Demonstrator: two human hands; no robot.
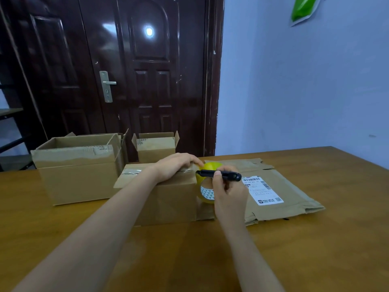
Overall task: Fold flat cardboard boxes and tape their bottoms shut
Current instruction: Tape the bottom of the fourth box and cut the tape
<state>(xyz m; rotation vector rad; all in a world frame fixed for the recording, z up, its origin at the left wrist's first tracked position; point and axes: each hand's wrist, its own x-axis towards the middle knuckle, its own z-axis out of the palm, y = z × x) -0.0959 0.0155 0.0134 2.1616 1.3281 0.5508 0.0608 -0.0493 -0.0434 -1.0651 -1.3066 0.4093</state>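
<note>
One brown cardboard box [168,194] mid-taping.
My left hand [174,165] presses its flaps; right hand [228,191] pinches a black cutter [220,175] at the yellow tape roll [207,186]; next I judge a cut.

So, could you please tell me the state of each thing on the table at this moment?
Middle box: folded, flaps down, tape along its seam.
Large box: upright, top open.
Small box: upright, flaps open.
Flat cardboard: unfolded, lying flat.
Tape roll: on edge beside the middle box.
Black cutter: held at the tape.
Left hand: pressing the box top.
Right hand: gripping the cutter.
Door: closed.
</note>
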